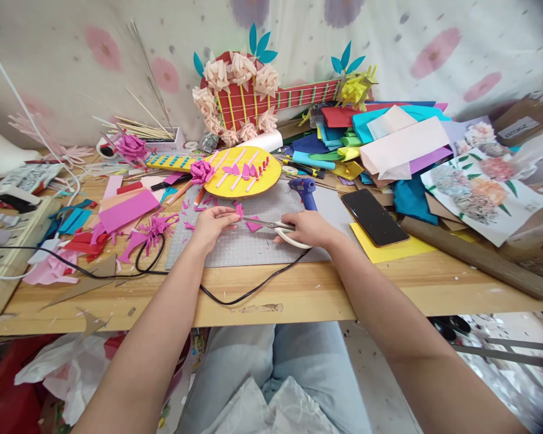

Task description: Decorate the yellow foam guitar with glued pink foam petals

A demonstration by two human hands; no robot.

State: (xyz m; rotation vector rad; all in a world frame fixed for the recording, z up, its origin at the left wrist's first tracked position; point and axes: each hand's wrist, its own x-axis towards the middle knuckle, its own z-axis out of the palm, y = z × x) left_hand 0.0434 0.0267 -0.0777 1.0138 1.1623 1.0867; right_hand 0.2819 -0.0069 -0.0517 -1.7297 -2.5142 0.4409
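Note:
My left hand (213, 224) pinches a small pink foam piece (252, 225) over the grey cutting mat (253, 247). My right hand (308, 229) grips white-handled scissors (284, 230), whose blades point left into the pink piece. Small pink offcuts lie scattered on the mat around my left hand. Just behind the mat rests a yellow foam guitar (247, 175) decorated with pink strips and a pink flower.
A blue glue gun (304, 191) stands behind my right hand, its black cord (235, 295) looping over the table edge. A black phone (373, 217) lies on yellow paper at right. Stacks of coloured foam sheets (380, 144), a red guitar model (253, 96) and pink scraps (131, 223) crowd the desk.

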